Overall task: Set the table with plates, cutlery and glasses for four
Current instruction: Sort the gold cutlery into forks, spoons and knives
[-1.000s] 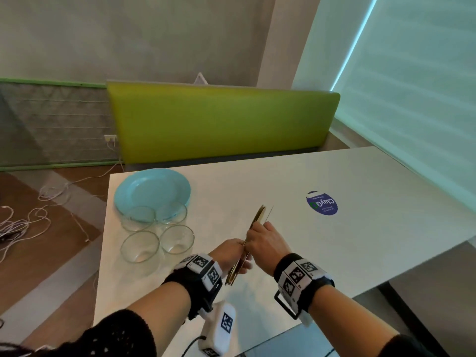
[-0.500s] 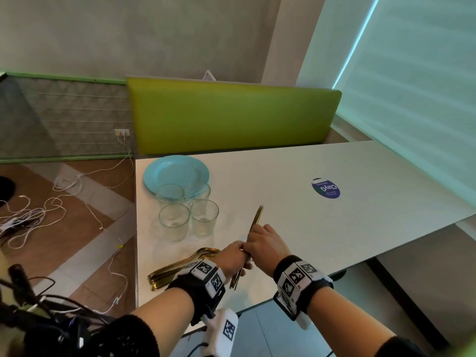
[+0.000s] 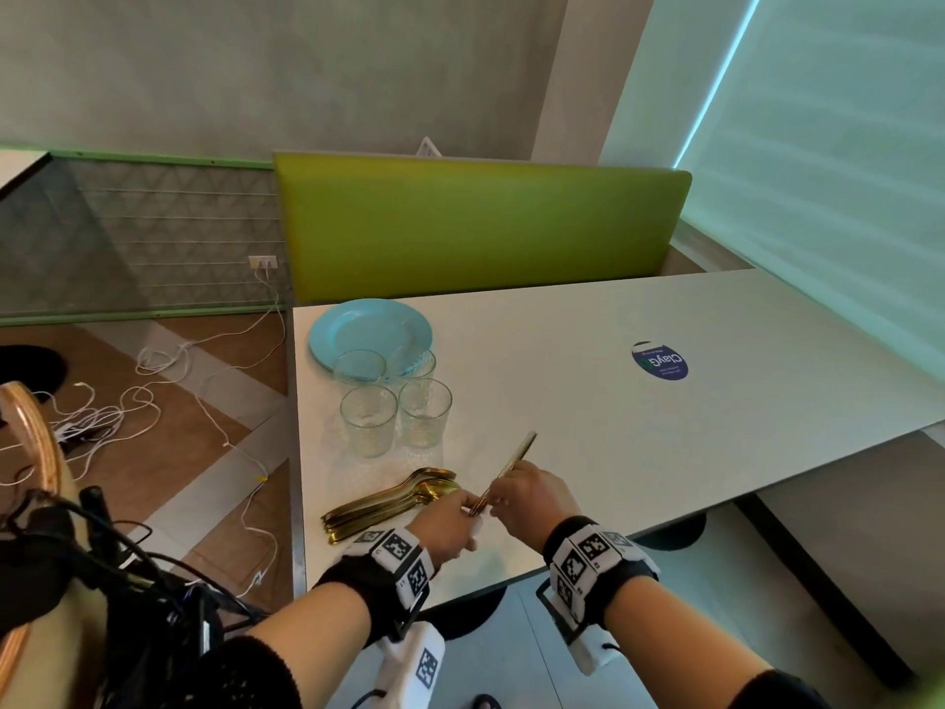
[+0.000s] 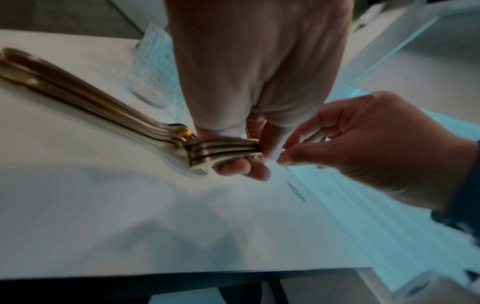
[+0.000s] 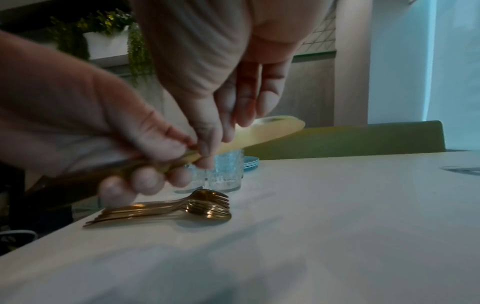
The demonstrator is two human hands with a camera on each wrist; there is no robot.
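Observation:
A bundle of gold knives is held above the white table near its front edge, blades pointing away. My left hand grips the handles in curled fingers. My right hand pinches the bundle just ahead of the left, thumb and fingers on the blade. A pile of gold forks and spoons lies on the table beside my left hand. Behind it stand several clear glasses, and a stack of light blue plates sits at the far left corner.
A round blue sticker marks the table's right half. A green bench back runs along the far side. White cables lie on the wooden floor at the left, and a wooden chair back is beside me.
Both hands keep hold of the knives and have drawn back toward the near table edge. The view has swung, so the fork and spoon pile now shows beside my left hand.

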